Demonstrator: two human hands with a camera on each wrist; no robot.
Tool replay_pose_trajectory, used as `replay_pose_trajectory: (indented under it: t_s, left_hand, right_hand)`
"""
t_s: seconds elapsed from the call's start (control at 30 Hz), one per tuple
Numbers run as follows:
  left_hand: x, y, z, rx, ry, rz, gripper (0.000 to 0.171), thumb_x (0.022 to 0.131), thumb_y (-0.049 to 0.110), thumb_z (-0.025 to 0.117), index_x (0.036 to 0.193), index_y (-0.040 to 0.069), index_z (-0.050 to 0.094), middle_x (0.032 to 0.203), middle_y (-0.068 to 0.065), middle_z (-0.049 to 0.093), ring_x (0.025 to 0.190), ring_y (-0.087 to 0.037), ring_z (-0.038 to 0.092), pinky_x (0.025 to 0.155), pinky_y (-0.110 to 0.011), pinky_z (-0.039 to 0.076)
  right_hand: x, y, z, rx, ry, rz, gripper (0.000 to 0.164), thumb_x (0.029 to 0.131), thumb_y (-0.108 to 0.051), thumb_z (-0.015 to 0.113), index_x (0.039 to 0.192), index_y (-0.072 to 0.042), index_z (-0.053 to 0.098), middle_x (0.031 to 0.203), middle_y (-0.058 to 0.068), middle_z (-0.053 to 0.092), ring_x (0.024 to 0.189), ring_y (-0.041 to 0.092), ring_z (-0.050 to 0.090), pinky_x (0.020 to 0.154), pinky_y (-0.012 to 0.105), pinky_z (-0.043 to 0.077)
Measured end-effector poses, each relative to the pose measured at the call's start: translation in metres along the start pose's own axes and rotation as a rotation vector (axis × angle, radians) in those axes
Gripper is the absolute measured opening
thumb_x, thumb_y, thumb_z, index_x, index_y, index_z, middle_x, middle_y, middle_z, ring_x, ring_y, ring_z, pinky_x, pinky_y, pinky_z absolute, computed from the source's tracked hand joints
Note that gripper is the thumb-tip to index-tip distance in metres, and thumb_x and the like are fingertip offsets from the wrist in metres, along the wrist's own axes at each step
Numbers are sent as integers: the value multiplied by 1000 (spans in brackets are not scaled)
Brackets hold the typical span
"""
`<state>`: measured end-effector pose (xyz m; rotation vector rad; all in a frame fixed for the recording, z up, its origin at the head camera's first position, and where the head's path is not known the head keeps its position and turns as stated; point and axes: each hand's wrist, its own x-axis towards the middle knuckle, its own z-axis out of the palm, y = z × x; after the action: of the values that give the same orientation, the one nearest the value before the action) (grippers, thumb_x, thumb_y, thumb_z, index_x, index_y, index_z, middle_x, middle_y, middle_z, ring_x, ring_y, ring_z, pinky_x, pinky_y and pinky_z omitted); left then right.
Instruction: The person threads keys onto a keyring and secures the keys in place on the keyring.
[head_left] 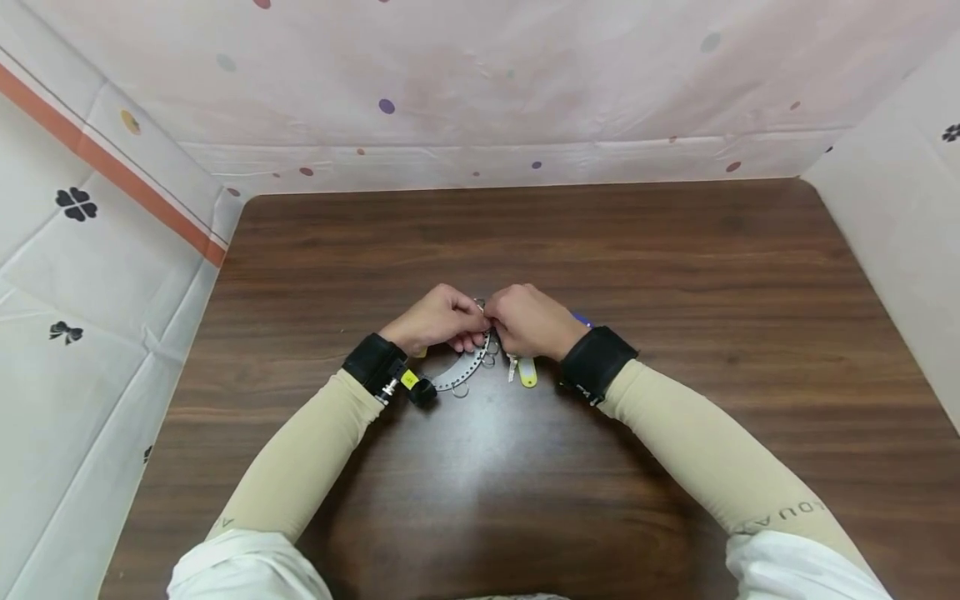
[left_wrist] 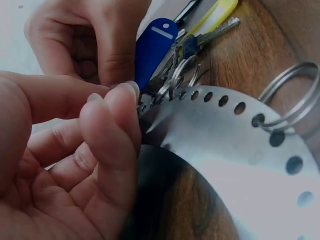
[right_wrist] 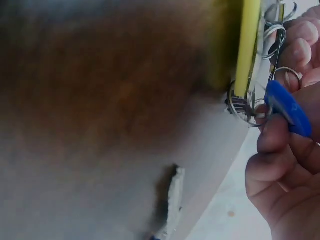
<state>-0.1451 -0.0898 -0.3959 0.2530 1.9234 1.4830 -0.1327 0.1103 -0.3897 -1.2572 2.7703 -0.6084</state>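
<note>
A flat, curved metal plate (left_wrist: 210, 130) with a row of holes along its rim lies between the hands. My left hand (head_left: 438, 321) pinches its far end between thumb and finger. Close beside it, my right hand (head_left: 536, 321) has curled fingers; in the right wrist view its thumb presses a metal split ring at a blue key tag (right_wrist: 287, 107). Fingertips of both hands nearly meet there, hiding the exact grip. Several split rings hang in the plate's holes, one large split ring (left_wrist: 295, 100) nearest the left wrist camera. A yellow key tag (head_left: 528, 372) and a key (head_left: 512, 367) sit below the right hand.
The dark wooden table (head_left: 480, 483) spreads around the hands. A white spotted sheet (head_left: 480, 92) stands along its back edge, with pale sheets at both sides. Black bands (head_left: 598, 364) with cameras are strapped on both wrists.
</note>
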Motion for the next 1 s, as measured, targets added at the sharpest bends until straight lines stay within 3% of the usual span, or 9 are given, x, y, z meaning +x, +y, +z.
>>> replay_pose_trajectory:
  t_s: [0.17,0.33,0.47,0.63,0.83,1.0]
  left_hand:
    - [-2,-1,-1,-69,-39,7,15,95,-2,64,99,-13,73,72,-6,73,57,-10,67,55,-21,58]
    - [-1,-5,0,-113,-30,21,18,95,-6,62,105,-19,70,73,-7,73,60,-10,70,60,-22,61]
    - [-1,-5,3,-102,-6,28,17,95,-6,64,104,-19,71,72,-7,73,59,-10,70,60,-23,61]
    - [1,-5,7,-43,-10,13,14,93,-3,67,99,-15,73,72,-6,72,57,-9,68,59,-22,61]
    - [1,-5,5,-10,-23,3,13,93,-5,65,100,-13,73,75,-8,73,58,-10,68,59,-23,60]
    - [1,-5,4,14,-36,22,18,93,-5,62,103,-14,73,75,-7,73,58,-10,66,58,-21,59]
  right_hand:
    - [0,-4,-1,-29,-32,-1,19,91,2,59,80,-9,71,77,1,67,69,13,61,67,32,56]
    - [4,1,-3,110,-71,106,22,92,1,60,76,-11,72,68,-5,58,62,9,51,61,26,46]
    - [5,6,-4,163,-73,135,25,87,2,61,68,-13,68,61,-8,47,57,8,45,55,24,37]
    - [2,3,-4,55,-75,67,24,84,3,60,66,-12,64,59,-7,46,56,9,46,53,25,40]
    - [-1,-9,-3,-131,-95,15,16,82,2,65,71,-10,67,68,-1,61,61,14,57,61,34,56]
    - [-2,-15,-3,-238,-125,-3,12,82,1,69,75,-9,70,76,3,67,65,20,64,62,40,60]
